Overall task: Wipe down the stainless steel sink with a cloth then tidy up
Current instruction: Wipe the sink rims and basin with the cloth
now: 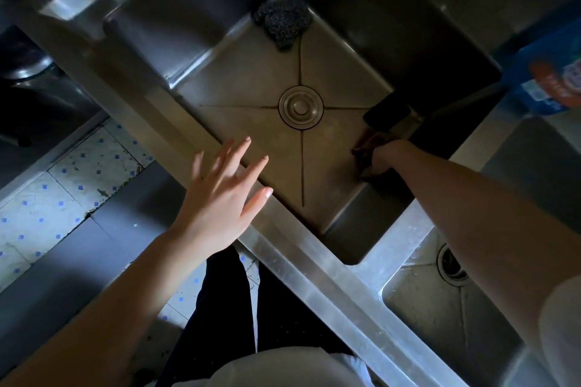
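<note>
One cloth [364, 156] gripped in right hand [386, 158]; left hand [220, 198] apart.

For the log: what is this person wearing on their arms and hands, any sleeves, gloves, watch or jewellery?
The left hand and right hand are ungloved, with no watch or bracelet visible at either wrist. Both forearms are bare. A white short sleeve covers the right upper arm at the frame edge; no sleeve shows on the left arm.
</note>
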Demonstrator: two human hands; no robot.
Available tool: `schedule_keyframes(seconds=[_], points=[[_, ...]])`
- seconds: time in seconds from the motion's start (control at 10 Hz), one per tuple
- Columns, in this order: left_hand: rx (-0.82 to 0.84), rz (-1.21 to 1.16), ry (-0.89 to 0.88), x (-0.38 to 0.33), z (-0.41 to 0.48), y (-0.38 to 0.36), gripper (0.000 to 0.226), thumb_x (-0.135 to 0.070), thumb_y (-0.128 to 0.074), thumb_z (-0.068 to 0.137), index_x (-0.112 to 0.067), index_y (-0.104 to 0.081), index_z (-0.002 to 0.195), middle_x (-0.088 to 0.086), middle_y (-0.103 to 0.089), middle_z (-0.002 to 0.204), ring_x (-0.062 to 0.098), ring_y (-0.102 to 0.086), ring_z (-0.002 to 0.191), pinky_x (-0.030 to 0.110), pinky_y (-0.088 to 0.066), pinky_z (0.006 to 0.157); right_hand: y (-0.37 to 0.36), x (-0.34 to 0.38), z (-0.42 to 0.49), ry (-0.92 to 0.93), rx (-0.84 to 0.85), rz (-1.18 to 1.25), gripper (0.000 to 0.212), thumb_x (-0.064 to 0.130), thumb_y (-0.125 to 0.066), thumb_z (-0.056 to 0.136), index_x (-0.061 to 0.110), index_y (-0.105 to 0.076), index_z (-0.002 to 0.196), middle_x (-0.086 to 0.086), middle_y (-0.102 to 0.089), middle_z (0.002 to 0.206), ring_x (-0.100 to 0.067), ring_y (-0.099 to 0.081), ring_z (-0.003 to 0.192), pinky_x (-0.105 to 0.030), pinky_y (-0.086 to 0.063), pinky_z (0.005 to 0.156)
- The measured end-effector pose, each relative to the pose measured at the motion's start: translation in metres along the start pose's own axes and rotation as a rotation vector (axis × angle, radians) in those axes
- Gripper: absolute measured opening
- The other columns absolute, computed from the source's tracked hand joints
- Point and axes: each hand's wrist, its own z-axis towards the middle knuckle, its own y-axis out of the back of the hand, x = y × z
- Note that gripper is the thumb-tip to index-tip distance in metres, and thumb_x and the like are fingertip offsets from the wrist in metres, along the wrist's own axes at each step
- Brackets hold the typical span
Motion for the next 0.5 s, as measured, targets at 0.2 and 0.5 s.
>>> schedule_keyframes(seconds=[0.2,0.5], points=[[-0.021,0.003,0.009,-0.004,0.004,0.002,0.052,-0.047,-0.035,0.09,-0.018,-0.055,0.128,0.014,-0.04,0.143,0.031,-0.038,0.13,0.06,-0.027,0.1,-0.033,0.045,0.0,0.233,-0.005,0.038,0.051,0.031,-0.074,0.078,0.011,-0.06,0.123,-0.009,-0.057,0.129,-0.032,-0.051,0.122,-0.034,-0.04,0.088],[0.015,0.028,0.038,-0.001,0.002,0.002,0.054,-0.048,-0.035,0.09,-0.018,-0.056,0.128,0.014,-0.041,0.143,0.034,-0.04,0.129,0.059,-0.028,0.1,-0.074,0.079,0.016,0.283,0.04,0.037,0.036,0.025,-0.058,0.091,0.008,-0.058,0.122,-0.016,-0.057,0.128,-0.033,-0.053,0.12,-0.04,-0.043,0.099]])
